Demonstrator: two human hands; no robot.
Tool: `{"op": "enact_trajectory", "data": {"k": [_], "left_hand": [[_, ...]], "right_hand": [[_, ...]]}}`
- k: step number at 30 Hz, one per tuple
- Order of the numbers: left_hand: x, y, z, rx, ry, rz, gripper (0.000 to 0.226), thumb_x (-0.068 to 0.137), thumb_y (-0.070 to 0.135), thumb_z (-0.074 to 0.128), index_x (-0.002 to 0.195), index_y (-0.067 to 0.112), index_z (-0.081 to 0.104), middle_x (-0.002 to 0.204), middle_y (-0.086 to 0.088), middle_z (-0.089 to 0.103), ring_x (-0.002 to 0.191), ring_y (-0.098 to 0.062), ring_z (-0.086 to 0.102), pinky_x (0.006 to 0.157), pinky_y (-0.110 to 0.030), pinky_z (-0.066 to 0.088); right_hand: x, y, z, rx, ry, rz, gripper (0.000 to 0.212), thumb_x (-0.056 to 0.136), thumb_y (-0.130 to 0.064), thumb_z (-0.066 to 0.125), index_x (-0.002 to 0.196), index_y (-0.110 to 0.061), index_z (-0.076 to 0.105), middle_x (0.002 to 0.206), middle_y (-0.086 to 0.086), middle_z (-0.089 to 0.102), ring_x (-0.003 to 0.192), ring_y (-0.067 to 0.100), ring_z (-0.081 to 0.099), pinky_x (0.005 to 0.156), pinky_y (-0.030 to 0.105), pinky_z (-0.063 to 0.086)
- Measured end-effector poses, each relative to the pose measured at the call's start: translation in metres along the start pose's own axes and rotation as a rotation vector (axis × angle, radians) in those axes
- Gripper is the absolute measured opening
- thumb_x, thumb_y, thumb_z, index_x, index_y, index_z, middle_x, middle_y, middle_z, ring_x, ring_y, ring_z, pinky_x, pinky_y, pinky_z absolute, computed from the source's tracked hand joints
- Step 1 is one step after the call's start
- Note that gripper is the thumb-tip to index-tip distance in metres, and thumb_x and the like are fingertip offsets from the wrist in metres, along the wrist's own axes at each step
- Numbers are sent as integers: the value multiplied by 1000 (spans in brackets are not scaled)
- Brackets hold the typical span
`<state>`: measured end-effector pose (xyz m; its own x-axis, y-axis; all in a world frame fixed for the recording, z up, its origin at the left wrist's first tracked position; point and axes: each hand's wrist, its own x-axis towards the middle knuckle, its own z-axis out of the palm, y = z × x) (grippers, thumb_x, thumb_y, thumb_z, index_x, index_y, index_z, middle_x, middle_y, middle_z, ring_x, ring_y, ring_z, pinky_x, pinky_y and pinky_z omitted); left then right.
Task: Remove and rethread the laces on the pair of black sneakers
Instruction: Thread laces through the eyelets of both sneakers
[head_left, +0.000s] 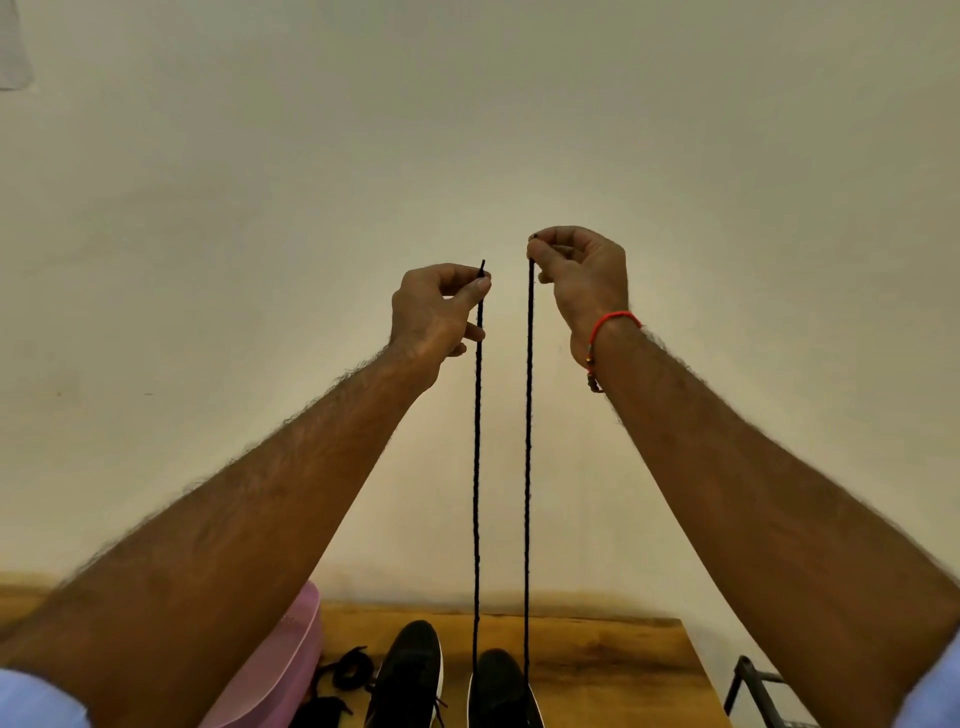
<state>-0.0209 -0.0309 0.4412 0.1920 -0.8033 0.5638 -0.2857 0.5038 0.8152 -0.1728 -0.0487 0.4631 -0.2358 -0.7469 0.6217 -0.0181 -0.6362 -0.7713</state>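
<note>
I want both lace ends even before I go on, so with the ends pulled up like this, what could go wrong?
The right hand sits higher than the left hand, so the lace ends may come out uneven. Both hands only pinch near the tips, so a strand could slip free. Pulling harder might lift or tip the right shoe, which sits near the table edge.

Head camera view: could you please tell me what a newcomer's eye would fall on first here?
First, the two raised hands at centre, the left hand and right hand, each pinching one end of a black lace against the pale wall. The two taut strands run down to the right-side black sneaker on the wooden table. A red bracelet circles the right wrist.
</note>
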Motion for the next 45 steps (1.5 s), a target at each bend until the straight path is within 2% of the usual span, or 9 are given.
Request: {"op": "enact_trajectory", "data": {"k": [4,8,12,17,21,26,31,37,45], "left_hand": [[1,-1,0,3,-2,21,18,94,27,72,111,22,72,98,5,74,56,-13,70,42,-20,45],[2,0,0,14,30,45,17,96,29,70,111,24,73,103,8,73,56,-13,71,42,-19,45],[3,1,-1,21,32,45,20,94,28,71,113,22,75,101,9,72,54,-10,69,42,-19,46],[7,7,-3,26,53,53,16,90,27,77,104,20,75,90,7,75,53,-8,67,43,-19,46],[9,16,-2,64,20,63,14,89,31,78,100,22,76,89,9,74,57,-8,68,45,-19,47],[10,24,2,102,16,54,13,87,33,79,97,26,75,100,10,70,75,-11,69,49,-21,48],[11,25,5,118,11,37,12,87,31,79,96,25,73,102,7,69,76,-11,67,47,-19,47],[11,28,9,119,6,18,18,88,31,78,103,21,75,104,5,69,78,-11,66,49,-21,46],[8,16,7,101,-95,-17,15,100,23,64,112,15,65,99,-1,74,64,-18,75,49,-26,55]], "right_hand": [[-2,3,4,-9,4,-27,7,87,-11,74,89,-18,73,84,-5,72,73,0,63,77,21,52],[-7,7,7,-39,-89,48,6,87,-14,74,91,-18,74,90,-3,74,79,5,63,74,21,49],[-12,10,8,-46,-115,52,9,88,-14,73,97,-13,74,86,-7,71,72,-3,60,68,11,45],[-9,8,9,-54,-104,62,11,87,-16,75,98,-13,76,101,-1,73,101,10,65,87,22,46],[-6,5,8,-63,-112,70,11,87,-18,75,97,-14,76,102,-3,72,99,6,62,82,21,43],[-6,5,6,-53,-97,94,8,88,-18,75,95,-15,75,103,0,73,105,12,63,91,27,44],[-5,5,3,-53,-96,79,4,88,-18,74,92,-18,74,104,0,73,107,14,63,93,28,45],[-3,3,0,-24,-107,96,8,89,-17,74,97,-15,74,96,-4,72,92,1,62,72,13,41],[-8,16,-10,-71,-187,139,14,95,-22,66,106,-14,69,93,-4,74,82,2,64,65,12,45]]}}
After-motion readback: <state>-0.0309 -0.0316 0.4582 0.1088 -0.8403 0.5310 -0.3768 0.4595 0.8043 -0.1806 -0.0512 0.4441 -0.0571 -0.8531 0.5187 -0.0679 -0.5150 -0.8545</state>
